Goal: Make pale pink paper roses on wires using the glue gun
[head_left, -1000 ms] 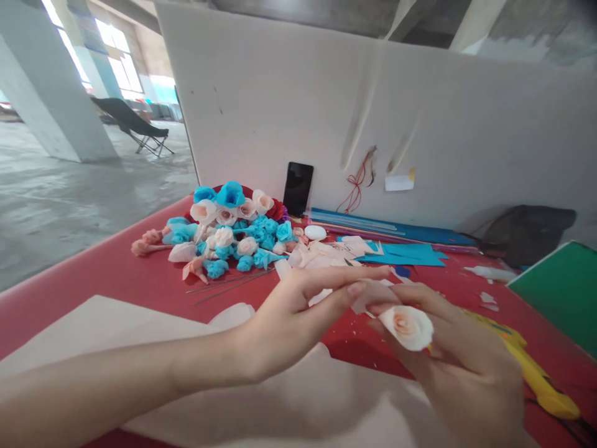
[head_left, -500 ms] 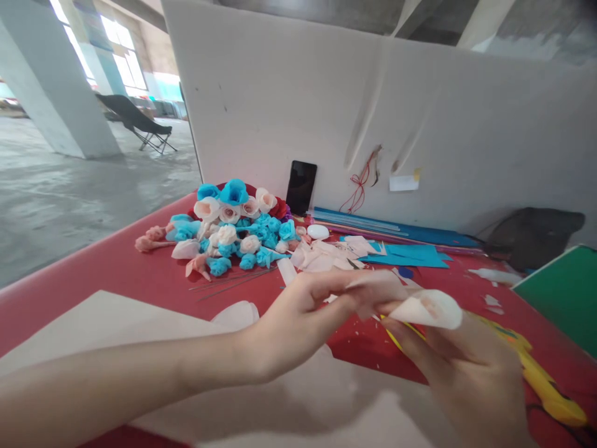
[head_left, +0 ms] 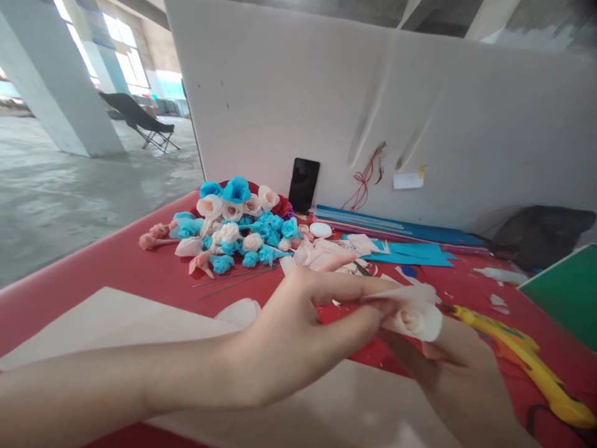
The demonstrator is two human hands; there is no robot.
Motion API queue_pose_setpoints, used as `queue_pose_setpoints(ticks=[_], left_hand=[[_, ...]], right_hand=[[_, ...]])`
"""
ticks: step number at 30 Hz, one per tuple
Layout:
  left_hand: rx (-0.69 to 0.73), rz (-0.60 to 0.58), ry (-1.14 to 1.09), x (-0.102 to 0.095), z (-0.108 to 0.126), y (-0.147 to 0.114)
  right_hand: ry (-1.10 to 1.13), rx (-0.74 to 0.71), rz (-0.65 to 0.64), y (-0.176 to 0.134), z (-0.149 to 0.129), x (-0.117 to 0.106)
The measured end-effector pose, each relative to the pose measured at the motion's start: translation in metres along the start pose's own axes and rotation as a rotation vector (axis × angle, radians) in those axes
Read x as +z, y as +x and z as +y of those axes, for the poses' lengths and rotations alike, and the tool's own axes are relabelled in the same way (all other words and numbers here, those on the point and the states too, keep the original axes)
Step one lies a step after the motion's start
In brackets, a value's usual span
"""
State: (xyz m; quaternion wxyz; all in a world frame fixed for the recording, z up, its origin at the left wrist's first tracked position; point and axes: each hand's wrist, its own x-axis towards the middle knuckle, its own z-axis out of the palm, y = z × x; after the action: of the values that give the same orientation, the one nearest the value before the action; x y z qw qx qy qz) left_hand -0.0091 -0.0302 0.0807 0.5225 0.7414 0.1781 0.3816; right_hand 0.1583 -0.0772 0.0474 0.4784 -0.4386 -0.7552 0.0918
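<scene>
Pale pinkish paper, a large sheet [head_left: 116, 317], lies nearest on the red table [head_left: 84, 264], partly hidden below the left forearm. Above it, the left hand [head_left: 298, 330] pinches a thin pale petal [head_left: 422, 294] between thumb and forefinger, its other fingers stretched forward. This petal rests along the upper side of a cream paper rose [head_left: 413, 319], which sits between the two hands with its spiralled centre in view. The right hand [head_left: 466, 367] holds the rose from behind and below; its fingertips are largely covered, so their exact grip cannot be told.

Just right of that hand lies a yellow glue gun [head_left: 532, 368]. Past the hands, pale paper scraps [head_left: 317, 252] spread beside flat blue paper [head_left: 410, 254]. Left of the scraps, blue, cream and pink flowers [head_left: 229, 232] form a heap, with thin wires in front. Behind, a black phone [head_left: 304, 185] leans against a white panel [head_left: 280, 93]. Farthest left, a dark folding chair [head_left: 137, 115] stands near a pillar [head_left: 60, 81].
</scene>
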Motion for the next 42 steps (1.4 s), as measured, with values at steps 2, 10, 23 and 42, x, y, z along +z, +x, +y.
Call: queue_pose_setpoints(ticks=[2,10,23,42], left_hand=[[-0.015,-0.016,-0.023,0.0000,0.0016,0.0004],[-0.081,-0.013,0.015,0.0004,-0.0013,0.0037],[-0.215,0.022,-0.139,-0.0013,-0.0016,0.0047],[-0.243,-0.028,-0.151,-0.0038,0.0079,0.0065]], right_hand=[[-0.003,0.023,-0.010,0.0003,-0.0002,-0.0009],[-0.007,0.021,0.033,0.0047,-0.0059,-0.0022],[0.034,0.127,-0.015,0.0019,-0.0066,-0.0046],[0.139,0.261,0.090,0.0011,-0.0044,-0.0004]])
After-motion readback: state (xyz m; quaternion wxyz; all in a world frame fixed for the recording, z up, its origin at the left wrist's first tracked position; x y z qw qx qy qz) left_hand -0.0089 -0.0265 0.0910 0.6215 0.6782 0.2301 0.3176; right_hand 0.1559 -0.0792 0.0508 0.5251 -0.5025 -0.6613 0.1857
